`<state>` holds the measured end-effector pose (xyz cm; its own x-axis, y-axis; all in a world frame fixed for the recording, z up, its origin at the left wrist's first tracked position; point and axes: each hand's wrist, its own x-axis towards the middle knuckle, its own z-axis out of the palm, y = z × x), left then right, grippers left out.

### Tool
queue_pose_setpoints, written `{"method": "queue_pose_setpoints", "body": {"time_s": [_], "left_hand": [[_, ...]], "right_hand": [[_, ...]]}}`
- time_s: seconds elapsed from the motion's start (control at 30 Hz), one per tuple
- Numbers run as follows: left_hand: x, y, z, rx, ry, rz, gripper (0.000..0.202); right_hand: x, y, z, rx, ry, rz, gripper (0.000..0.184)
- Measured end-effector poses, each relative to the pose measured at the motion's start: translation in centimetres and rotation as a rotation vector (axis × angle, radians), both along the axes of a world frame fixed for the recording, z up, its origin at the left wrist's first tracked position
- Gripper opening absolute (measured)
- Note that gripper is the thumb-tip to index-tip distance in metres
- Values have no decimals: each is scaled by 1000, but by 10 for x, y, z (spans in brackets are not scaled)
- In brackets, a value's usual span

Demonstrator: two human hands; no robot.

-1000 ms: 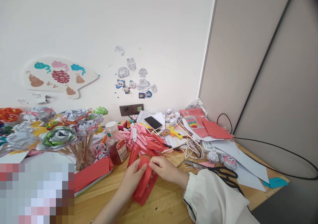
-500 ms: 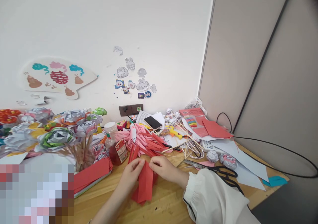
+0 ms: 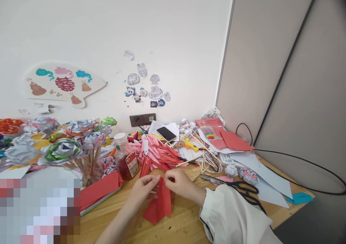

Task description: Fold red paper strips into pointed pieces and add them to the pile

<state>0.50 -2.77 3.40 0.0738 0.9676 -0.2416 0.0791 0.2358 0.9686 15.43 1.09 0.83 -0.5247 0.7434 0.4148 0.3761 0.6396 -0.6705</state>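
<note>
Now: folded red paper sheet point(image 3: 159, 205) pinched at top edge between left hand point(image 3: 143, 188) and right hand point(image 3: 178, 182), both hands' fingertips closed on it. Lower part lies toward viewer on wooden bench point(image 3: 186, 222). Fan-shaped wall card point(image 3: 65, 83) bears red double-happiness character. Red label on clear plastic bottle point(image 3: 124, 157) too small to read.

Reads to me as a home craft corner, though I can't see the rest of the room. Wooden table point(image 3: 186, 224) pushed against a white wall. It is strewn with paper roses on sticks point(image 3: 62, 148), red paper strips point(image 3: 159, 153), folded red paper point(image 3: 160, 205), a glue gun point(image 3: 190, 144) and scissors point(image 3: 243, 190). Cartoon stickers point(image 3: 147, 87) and a fan-shaped cutout point(image 3: 63, 83) on the wall. Grey partition panel point(image 3: 270, 56) at right.
</note>
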Motion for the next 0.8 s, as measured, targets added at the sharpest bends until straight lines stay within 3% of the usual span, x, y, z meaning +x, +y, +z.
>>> {"method": "queue_pose_setpoints", "body": {"time_s": [0.13, 0.3, 0.53, 0.8], "left_hand": [[1, -1, 4, -19, 15, 7, 33], [2, -2, 7, -17, 14, 9, 30], [-1, -6, 6, -25, -95, -88, 27], [-2, -6, 10, -18, -9, -112, 27]], "right_hand": [[0, -2, 2, 5, -3, -8, 17], [1, -1, 3, -116, 74, 39, 16], [2, 2, 0, -195, 112, 130, 15], [2, 2, -4, -229, 122, 181, 15]]}}
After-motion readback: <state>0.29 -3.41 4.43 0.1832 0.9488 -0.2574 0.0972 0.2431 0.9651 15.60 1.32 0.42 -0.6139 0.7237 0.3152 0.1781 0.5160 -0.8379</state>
